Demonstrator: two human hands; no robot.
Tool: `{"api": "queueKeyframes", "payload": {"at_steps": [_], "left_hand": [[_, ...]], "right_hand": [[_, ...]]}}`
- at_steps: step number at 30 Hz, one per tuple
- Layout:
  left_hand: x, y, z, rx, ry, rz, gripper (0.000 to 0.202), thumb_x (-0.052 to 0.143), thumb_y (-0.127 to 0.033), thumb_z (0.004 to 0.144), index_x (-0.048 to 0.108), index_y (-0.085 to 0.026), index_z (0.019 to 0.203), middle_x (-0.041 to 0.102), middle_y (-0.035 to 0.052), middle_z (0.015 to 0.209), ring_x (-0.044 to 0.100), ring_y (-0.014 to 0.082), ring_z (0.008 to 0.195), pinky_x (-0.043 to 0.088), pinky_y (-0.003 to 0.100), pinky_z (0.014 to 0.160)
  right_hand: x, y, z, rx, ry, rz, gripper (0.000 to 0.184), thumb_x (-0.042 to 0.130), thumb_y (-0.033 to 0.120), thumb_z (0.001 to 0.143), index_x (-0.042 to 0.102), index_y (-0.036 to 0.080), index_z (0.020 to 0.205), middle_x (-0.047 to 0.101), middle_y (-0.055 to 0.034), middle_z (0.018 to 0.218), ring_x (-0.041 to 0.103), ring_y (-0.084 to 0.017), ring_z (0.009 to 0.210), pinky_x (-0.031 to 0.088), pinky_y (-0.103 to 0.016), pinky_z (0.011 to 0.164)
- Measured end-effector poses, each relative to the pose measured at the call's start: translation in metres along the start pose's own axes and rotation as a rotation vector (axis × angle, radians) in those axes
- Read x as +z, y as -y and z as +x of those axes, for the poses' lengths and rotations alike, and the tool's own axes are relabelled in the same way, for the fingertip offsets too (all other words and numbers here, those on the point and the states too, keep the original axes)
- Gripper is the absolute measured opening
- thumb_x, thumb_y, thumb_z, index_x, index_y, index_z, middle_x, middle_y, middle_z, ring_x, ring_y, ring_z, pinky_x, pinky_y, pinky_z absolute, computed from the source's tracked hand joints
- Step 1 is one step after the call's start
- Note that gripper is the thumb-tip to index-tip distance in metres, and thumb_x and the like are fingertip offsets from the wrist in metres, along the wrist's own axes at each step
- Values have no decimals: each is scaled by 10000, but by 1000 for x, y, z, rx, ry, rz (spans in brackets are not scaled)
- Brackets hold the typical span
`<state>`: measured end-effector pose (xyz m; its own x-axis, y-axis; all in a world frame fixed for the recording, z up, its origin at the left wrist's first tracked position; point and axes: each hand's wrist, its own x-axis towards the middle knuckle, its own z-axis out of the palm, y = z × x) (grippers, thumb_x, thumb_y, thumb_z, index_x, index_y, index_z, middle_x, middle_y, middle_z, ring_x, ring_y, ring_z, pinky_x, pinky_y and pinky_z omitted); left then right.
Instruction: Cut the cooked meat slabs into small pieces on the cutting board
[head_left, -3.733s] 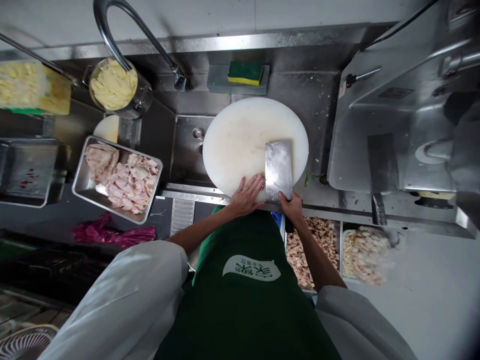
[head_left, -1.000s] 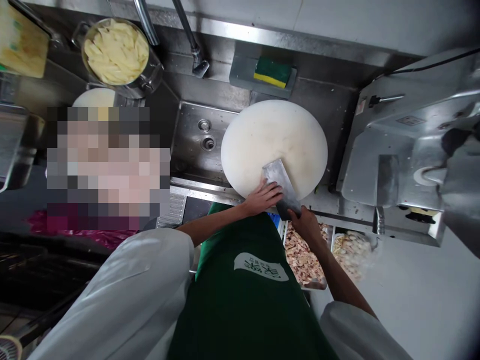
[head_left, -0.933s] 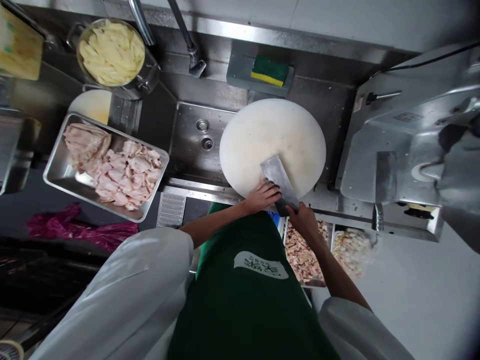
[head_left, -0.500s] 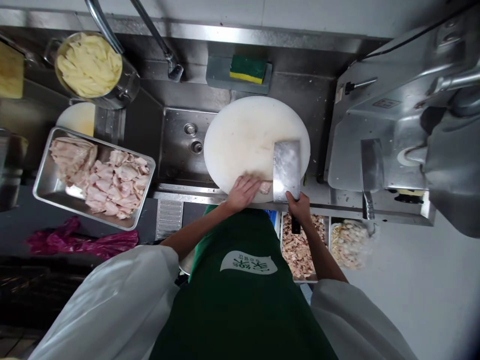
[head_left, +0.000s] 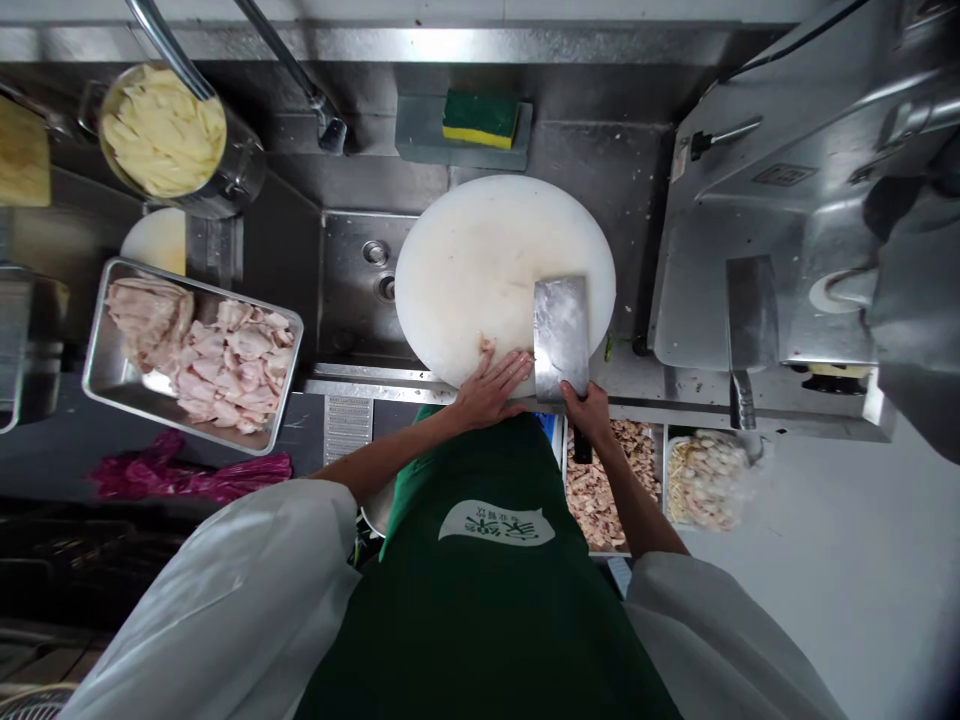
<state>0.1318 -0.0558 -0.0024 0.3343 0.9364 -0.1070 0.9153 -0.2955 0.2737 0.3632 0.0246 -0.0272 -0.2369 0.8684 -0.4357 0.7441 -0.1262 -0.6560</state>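
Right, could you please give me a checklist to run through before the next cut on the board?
1. Grip on the knife: ok. The right hand is closed around the handle of the cleaver.
2. Meat pinned down: ok. The left hand lies flat on the piece of meat at the near edge of the cutting board.
3. Fingers away from the blade: not ok. The fingertips lie right beside the blade's left edge.
4. How much meat is left under the hand: cannot tell, as the hand covers most of it.
5. Board sitting steady: cannot tell.
6. Tray of slices at hand: ok. It stands left of the board.
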Motion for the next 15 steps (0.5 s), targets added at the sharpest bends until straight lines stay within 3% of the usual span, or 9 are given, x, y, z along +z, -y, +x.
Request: {"api": "queueKeyframes", "payload": {"at_steps": [5,12,15], "left_hand": [[2,0,1,-5,2,-6,772,308,-597,964,152,-121,1552,194,121,1610,158,279,1512,103,548,1236],[0,1,-1,8,-4,-21,794,313,-608,959,116,-123,1556,187,123,1612,165,287,1510,99,552,1231],[0,2,-1,17,-15,-21,802,320,-610,955,101,-127,1557,176,117,1615,158,288,1511,90,553,1231]], "right_hand": [[-7,-13,-26,88,13,-39,457,559,640,751,588,186,710,614,-51,626,559,-194,628,431,-289,554],[-2,1,-12,31,-15,-46,433,539,616,769,607,189,742,645,-71,674,565,-206,664,453,-310,612],[-6,-5,-22,30,31,-70,446,539,613,773,621,174,764,658,-83,704,581,-214,676,452,-313,616]]}}
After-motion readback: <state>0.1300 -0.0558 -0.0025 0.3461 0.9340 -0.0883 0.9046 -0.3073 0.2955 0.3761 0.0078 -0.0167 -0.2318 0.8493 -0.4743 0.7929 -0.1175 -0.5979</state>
